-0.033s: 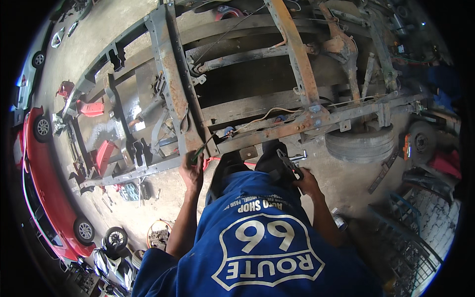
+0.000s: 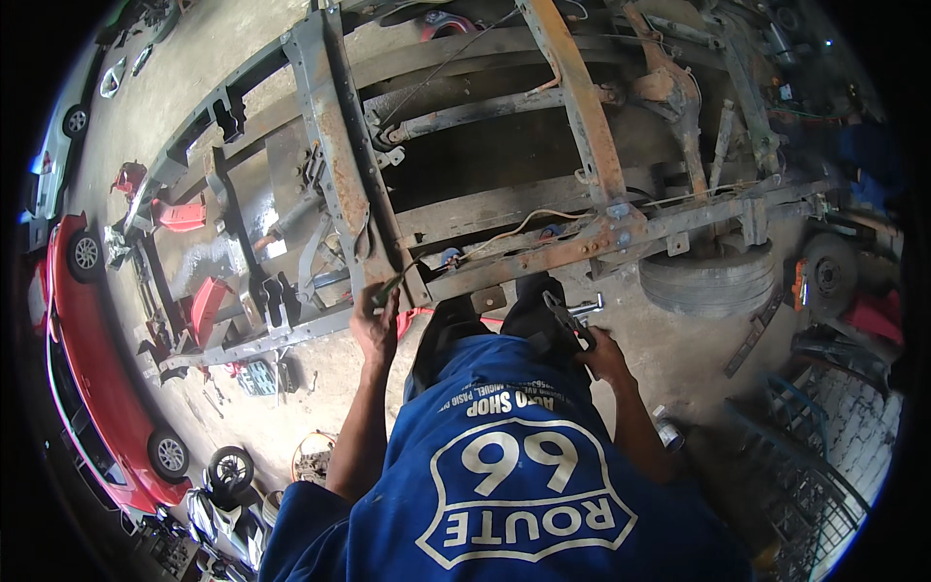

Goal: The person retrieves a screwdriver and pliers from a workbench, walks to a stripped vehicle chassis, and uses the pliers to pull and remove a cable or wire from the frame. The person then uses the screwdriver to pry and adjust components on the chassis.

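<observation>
My left hand (image 2: 372, 328) is closed around a thin tool with a greenish handle, which looks like a screwdriver (image 2: 392, 285). Its tip points up and right, over the near rail of a rusty vehicle frame (image 2: 529, 260), where a crossmember (image 2: 339, 175) joins it. A pair of pliers (image 2: 562, 315) with dark handles is gripped in my right hand (image 2: 607, 359), just short of the same rail, jaws pointing away from me. A tan wire or hose (image 2: 529, 223) runs loosely along the rail's inner side. The tool's exact contact with the metal is too small to tell.
A tyre (image 2: 708, 281) lies under the frame's right part. Red body pieces (image 2: 206, 308) lie at the left end, near a red car (image 2: 107, 369). Behind my left arm stands a motorcycle (image 2: 228, 519). Blue metal racks (image 2: 805, 456) are at the lower right.
My left hand has shifted slightly up around the screwdriver's handle, covering more of it. My right hand with the pliers has hardly moved.
</observation>
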`<state>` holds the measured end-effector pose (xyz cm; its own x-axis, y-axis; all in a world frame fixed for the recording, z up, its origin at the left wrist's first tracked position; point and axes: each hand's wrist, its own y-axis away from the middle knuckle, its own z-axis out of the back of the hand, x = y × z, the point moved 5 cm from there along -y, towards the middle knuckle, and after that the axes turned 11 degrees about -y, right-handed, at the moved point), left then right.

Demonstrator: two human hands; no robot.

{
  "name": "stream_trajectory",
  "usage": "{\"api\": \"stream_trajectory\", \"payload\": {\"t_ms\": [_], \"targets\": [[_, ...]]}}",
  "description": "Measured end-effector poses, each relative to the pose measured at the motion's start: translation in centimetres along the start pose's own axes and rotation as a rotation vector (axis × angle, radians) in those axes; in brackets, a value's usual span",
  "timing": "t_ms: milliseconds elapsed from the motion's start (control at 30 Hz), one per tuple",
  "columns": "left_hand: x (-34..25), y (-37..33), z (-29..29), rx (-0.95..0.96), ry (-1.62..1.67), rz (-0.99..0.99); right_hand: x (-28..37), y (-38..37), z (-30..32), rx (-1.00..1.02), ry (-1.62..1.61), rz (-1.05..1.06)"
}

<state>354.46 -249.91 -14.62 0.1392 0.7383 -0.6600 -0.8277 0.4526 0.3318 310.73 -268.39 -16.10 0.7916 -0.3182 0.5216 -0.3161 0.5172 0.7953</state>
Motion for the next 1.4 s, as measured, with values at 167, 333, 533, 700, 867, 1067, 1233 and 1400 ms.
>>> {"api": "stream_trajectory", "payload": {"t_ms": [167, 333, 533, 700, 867, 1067, 1233, 1400], "targets": [[-8.7, -6.9, -1.0, -0.067, -0.155, -0.595, -0.6, 0.2, -0.4, -0.012, -0.014, -0.019], [-9.9, -9.8, -3.5, 0.235, -0.203, -0.482, -2.5, 1.0, -0.8, -0.033, -0.083, -0.088], [-9.5, -11.5, -5.2, 0.32, -0.227, -0.603, -3.6, 1.0, -1.3, -0.081, -0.079, -0.042], [-9.4, -11.7, -5.7, 0.357, -0.237, -0.625, -1.6, 1.1, -1.0, -0.082, -0.038, 0.01], [-9.5, -11.5, -6.4, 0.537, -0.219, -0.683, 4.2, 0.4, -0.6, -0.044, -0.003, 0.024], [-8.5, -12.2, -6.8, 0.584, -0.309, -0.737, 18.1, -4.4, -4.2, -0.121, 0.079, 0.36], [-7.2, -12.4, -6.3, 0.562, -0.206, -0.667, 26.0, -7.1, -10.4, -0.037, 0.002, 0.574], [-6.3, -12.0, -5.4, 0.542, -0.213, -0.666, 28.8, -7.6, -13.3, -0.072, 0.361, 0.486]]}}
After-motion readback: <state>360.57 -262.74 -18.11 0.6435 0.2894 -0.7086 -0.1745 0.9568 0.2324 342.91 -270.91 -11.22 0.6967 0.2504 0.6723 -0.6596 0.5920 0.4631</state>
